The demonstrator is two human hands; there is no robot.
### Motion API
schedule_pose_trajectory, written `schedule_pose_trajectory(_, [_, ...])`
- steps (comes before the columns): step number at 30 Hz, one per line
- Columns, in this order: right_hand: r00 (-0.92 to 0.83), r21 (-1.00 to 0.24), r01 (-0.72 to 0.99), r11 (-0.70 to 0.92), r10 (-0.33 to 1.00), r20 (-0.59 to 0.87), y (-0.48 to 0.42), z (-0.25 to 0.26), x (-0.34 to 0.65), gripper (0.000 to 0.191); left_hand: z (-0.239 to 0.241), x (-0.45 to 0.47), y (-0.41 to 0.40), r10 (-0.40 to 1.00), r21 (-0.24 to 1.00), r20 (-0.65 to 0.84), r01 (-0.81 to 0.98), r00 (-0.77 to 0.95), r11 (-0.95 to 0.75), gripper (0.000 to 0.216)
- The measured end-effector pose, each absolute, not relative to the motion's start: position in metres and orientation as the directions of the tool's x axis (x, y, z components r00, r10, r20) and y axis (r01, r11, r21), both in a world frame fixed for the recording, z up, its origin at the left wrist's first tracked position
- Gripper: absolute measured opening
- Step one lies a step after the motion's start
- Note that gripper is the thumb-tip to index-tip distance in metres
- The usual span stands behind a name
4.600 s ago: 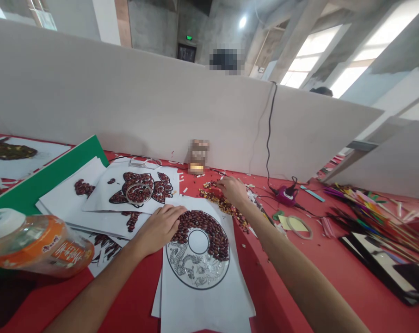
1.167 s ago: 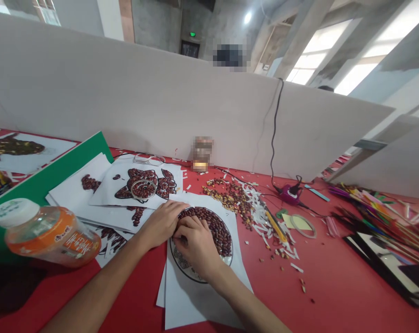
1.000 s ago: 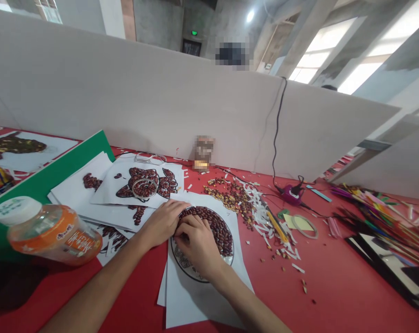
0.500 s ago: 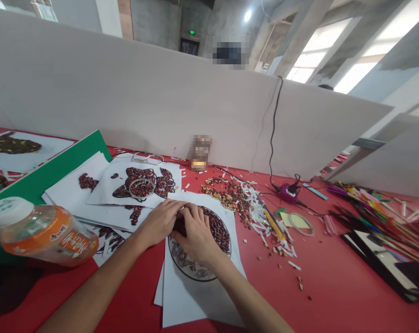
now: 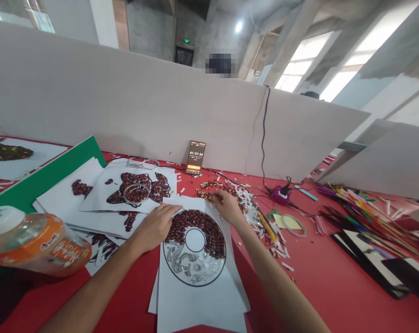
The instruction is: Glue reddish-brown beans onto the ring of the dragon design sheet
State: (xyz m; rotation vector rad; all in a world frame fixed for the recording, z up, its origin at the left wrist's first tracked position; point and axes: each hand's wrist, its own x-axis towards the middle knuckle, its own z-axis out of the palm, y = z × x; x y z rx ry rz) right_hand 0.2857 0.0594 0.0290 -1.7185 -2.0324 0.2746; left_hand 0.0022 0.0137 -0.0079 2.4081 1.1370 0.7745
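Note:
A sheet of paper (image 5: pixel 202 310) carries a printed round dragon design (image 5: pixel 187 264) with a blank circle at its centre. Dark red beans (image 5: pixel 187 221) cover the ring's upper part and right side; the lower dragon drawing is bare. My left hand (image 5: pixel 156 226) lies on the sheet's upper left edge, fingers stretched out beside the beans. Beyond the sheet's upper right corner, my right hand (image 5: pixel 226 206) reaches into a loose pile of yellow and dark red kernels (image 5: pixel 205 194). Its fingers are curled into a pinch, and whatever is between them is hidden.
Left are an orange-labelled bottle (image 5: pixel 39 243), bean-covered drawings (image 5: pixel 101 189) and a green board (image 5: pixel 88 150). A phone showing a timer (image 5: pixel 195 157) leans on the white partition (image 5: pixel 133 106). Right lie paper scraps, a yellow cutter (image 5: pixel 268 226), a tape roll (image 5: pixel 294 224) and a purple plug (image 5: pixel 281 194).
My right hand has moved from the bean ring up and right to the kernel pile, uncovering the design. My left hand stays by the sheet's upper left, fingers now flatter. The view has shifted slightly.

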Motion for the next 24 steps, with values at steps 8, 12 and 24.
schedule_pose_trajectory(8, [-0.153,-0.260,0.950,0.175,0.983,0.103,0.098,0.030,0.295,0.018,-0.006,0.002,0.014,0.789,0.537,0.301,0.588,0.536,-0.605,0.052])
schedule_pose_trajectory(12, [-0.148,-0.192,0.970,0.152,0.988,0.034,0.101,0.033,0.284,0.017,-0.008,0.002,0.015,0.783,0.533,0.307,0.584,0.541,-0.612,0.053])
schedule_pose_trajectory(24, [-0.127,-0.284,0.946,0.155,0.985,0.117,0.087,0.054,0.278,0.023,-0.006,0.002,0.014,0.784,0.523,0.318,0.591,0.533,-0.614,0.052])
